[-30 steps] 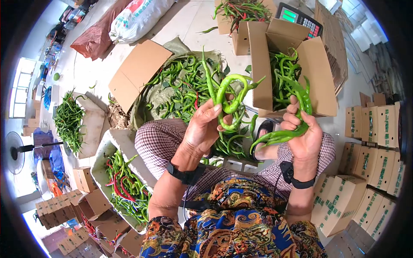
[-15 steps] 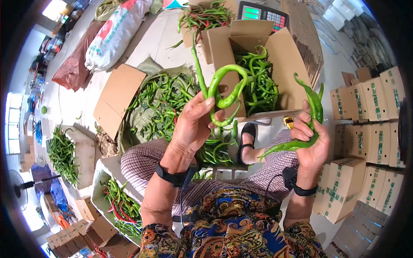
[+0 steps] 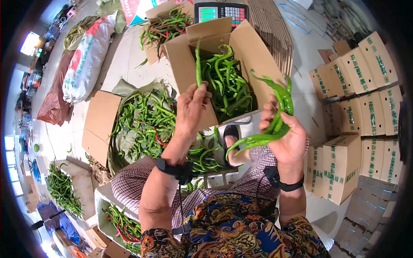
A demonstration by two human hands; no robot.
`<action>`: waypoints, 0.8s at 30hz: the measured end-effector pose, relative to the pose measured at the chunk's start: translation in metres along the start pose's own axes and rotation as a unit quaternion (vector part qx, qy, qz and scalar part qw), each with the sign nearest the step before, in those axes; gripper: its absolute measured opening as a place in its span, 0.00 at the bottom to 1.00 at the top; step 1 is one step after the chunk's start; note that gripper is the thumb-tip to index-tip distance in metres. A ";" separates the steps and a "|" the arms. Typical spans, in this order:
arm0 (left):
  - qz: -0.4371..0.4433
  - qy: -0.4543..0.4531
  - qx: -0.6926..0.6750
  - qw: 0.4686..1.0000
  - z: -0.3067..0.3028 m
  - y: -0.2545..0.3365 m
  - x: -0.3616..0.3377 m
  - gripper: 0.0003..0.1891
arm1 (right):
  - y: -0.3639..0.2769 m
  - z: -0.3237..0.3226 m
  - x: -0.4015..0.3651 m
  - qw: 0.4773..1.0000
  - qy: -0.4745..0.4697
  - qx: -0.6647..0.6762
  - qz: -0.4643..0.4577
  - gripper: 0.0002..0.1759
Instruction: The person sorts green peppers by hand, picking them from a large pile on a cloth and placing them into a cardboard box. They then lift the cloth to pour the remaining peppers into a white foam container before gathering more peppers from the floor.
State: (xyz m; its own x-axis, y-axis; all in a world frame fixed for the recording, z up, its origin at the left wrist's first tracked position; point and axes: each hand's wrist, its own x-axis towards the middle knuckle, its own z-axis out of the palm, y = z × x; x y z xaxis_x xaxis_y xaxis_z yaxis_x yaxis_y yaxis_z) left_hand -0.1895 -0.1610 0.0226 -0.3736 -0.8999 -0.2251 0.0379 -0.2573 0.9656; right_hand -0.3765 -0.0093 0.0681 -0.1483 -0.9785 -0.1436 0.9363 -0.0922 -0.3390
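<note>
My left hand (image 3: 191, 107) pinches a single straight green pepper (image 3: 198, 64) held upright, in front of the left wall of an open cardboard box (image 3: 267, 58). Several long green peppers (image 3: 282, 101) lie across my right hand (image 3: 286, 133), with its fingers curled round them, just right of the box's near edge. Inside the box is a heap of green peppers (image 3: 226, 86). To the left, a larger pile of green peppers (image 3: 144, 124), with a red one among them, rests on a sack cloth.
A scale (image 3: 221, 13) stands behind the box, beside flat cardboard (image 3: 269, 30). Printed boxes (image 3: 340, 165) are stacked at right. At lower left are a white foam box (image 3: 103, 215) with red and green peppers and another pepper heap (image 3: 63, 187). Full sacks (image 3: 89, 60) lie upper left.
The curled peppers that were in my left hand are no longer there; it now has one straight pepper. My right hand holds more peppers. The view has shifted, moving the box left in the picture.
</note>
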 end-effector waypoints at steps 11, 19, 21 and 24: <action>0.244 -0.138 0.218 0.935 0.034 0.046 -0.060 0.21 | 0.015 -0.011 0.014 0.995 0.051 -0.079 -0.040 0.19; 0.060 -0.159 -0.002 0.985 0.047 -0.001 -0.067 0.13 | 0.037 0.019 0.012 0.966 0.064 -0.235 -0.082 0.21; 0.042 -0.179 -0.042 0.982 0.041 0.001 -0.067 0.11 | 0.025 0.011 0.013 0.972 0.024 -0.228 -0.045 0.21; -0.086 -0.215 -0.348 0.909 0.029 0.001 -0.064 0.17 | 0.011 0.011 0.007 0.970 0.057 -0.235 -0.013 0.22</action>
State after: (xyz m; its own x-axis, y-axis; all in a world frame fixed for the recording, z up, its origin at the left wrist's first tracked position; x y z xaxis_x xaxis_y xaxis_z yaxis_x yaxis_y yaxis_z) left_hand -0.1927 -0.0937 0.0417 -0.7515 -0.6429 -0.1484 0.4653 -0.6759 0.5715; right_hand -0.3633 -0.0191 0.0736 -0.2295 -0.9476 -0.2223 0.6868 0.0042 -0.7269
